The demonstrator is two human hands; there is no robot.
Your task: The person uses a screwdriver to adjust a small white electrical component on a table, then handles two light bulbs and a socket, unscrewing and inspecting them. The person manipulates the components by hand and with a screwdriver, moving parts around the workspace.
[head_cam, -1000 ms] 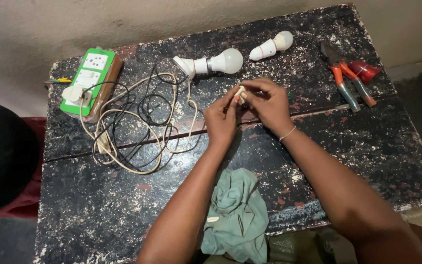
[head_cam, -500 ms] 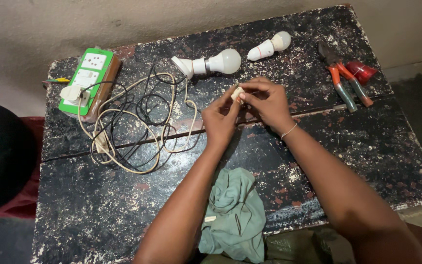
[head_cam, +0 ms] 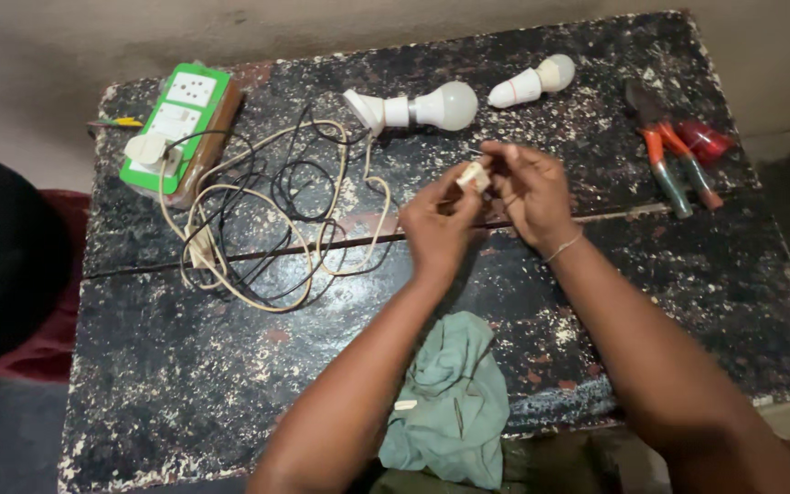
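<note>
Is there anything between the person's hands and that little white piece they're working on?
Nothing visible does. The left hand and right hand both pinch the small white part directly, above the black table. The tangled cords and bulbs lie apart from it.

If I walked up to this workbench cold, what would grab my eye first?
Most likely the two hands meeting over the middle of the dark, paint-flecked table: the left hand and right hand pinch a small white part between their fingertips. To their left sprawls a tangle of cream and black cords leading to a green socket board. Two white bulbs lie at the far edge, with red-handled pliers at the right.
</note>
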